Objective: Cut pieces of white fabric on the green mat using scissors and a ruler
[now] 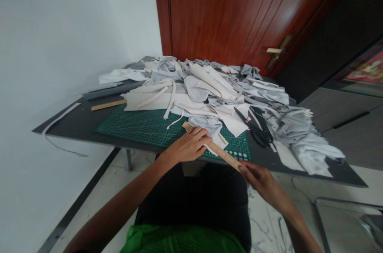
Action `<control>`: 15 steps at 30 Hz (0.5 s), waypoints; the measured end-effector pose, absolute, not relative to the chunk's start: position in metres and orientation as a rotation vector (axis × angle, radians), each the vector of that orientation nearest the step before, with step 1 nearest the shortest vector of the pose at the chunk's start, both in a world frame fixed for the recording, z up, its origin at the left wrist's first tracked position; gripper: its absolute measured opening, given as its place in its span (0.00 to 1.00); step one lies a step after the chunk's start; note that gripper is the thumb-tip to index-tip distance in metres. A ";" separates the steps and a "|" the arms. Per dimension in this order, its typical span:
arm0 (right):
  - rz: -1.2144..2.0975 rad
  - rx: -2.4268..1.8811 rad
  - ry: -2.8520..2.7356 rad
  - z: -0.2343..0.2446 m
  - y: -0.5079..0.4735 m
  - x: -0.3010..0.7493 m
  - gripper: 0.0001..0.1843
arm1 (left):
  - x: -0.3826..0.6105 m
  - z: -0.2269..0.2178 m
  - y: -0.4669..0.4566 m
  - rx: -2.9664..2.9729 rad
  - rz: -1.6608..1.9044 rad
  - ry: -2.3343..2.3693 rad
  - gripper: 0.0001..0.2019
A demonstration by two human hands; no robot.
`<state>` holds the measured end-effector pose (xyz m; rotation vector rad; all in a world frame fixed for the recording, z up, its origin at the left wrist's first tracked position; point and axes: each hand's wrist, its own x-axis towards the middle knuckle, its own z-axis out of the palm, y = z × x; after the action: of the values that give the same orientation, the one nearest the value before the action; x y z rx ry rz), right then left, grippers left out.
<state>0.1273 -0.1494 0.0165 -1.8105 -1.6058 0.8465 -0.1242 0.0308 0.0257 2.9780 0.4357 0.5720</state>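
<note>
A light wooden ruler (226,156) slants across the front edge of the green cutting mat (134,127). My left hand (190,144) is closed over its middle, fingers bent across the wood and thumb on the near side. The ruler's far end shows beyond the knuckles. My right hand (259,177) pinches the near end, which sticks out past the table edge. Just beyond my left fingers, a crumpled grey-white cloth piece (209,124) lies against the ruler. A narrow pale strip (222,141) lies beside it, partly covered.
Black scissors (259,131) lie right of the mat, blades partly on cream cloth. Heaped grey and white fabric scraps (209,81) cover the back and right of the dark table (68,123). Another wooden strip (108,105) lies at left. A metal-framed chair (344,205) stands lower right.
</note>
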 end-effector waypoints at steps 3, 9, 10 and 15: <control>0.772 -1.831 -1.576 0.014 -0.152 0.126 0.29 | -0.127 0.025 0.030 2.975 0.573 0.435 0.14; 0.701 -1.852 -1.524 0.010 -0.154 0.132 0.28 | -0.135 0.013 0.027 2.976 0.674 0.415 0.18; 0.687 -1.856 -1.505 0.008 -0.155 0.134 0.28 | -0.136 0.011 0.027 2.981 0.687 0.404 0.16; 0.675 -1.889 -1.470 0.004 -0.161 0.139 0.30 | -0.135 0.012 0.026 2.982 0.616 0.425 0.10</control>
<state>0.1394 -0.1614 0.0040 -1.8891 -1.4697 0.6749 -0.1354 0.0264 0.0123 2.9824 0.4246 0.6155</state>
